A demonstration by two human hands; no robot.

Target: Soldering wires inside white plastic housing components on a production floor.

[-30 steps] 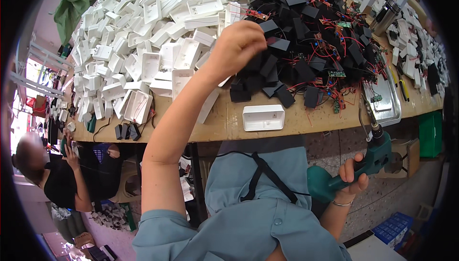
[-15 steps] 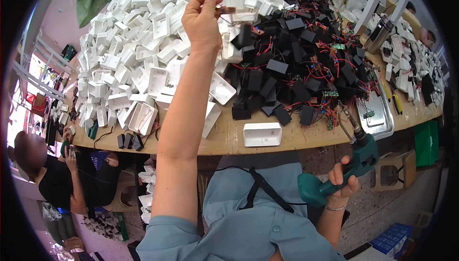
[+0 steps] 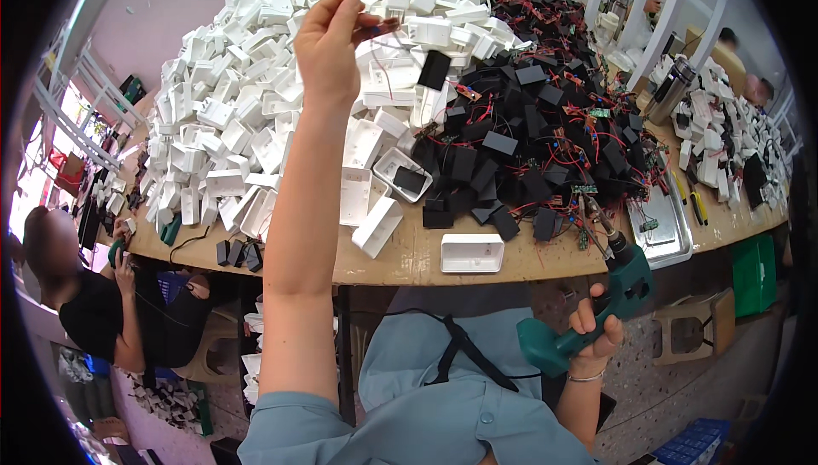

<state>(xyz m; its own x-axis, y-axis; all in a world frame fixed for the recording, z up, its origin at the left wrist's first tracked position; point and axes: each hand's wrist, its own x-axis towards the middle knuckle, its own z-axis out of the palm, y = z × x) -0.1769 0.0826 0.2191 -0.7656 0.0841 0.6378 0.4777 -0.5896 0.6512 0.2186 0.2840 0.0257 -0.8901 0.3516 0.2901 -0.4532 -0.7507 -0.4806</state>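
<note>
My left hand (image 3: 328, 47) reaches over the heap of white plastic cases (image 3: 230, 107), thumb and fingers pinched on a small reddish-brown circuit board (image 3: 379, 30) with thin wires trailing. A black block (image 3: 434, 70) appears just right of it, over the white cases; whether a wire joins them I cannot tell. My right hand (image 3: 599, 333) grips a green power screwdriver (image 3: 630, 282) by its handle, its tip pointing up toward the table edge. Near that edge an open white case (image 3: 472, 254) lies alone. Another black block (image 3: 410, 179) rests in a tilted white case (image 3: 388, 167).
Black blocks with red wires and boards (image 3: 528, 141) form a heap at right. Beside it are a metal tray (image 3: 669, 235), yellow-handled tool (image 3: 699, 207) and steel flask (image 3: 671, 90). A person (image 3: 94, 294) sits at left; others work beyond the table.
My left hand has shifted left with the circuit board. A black block now shows in the tilted white case. The screwdriver in my right hand has moved slightly left. The view has tilted up.
</note>
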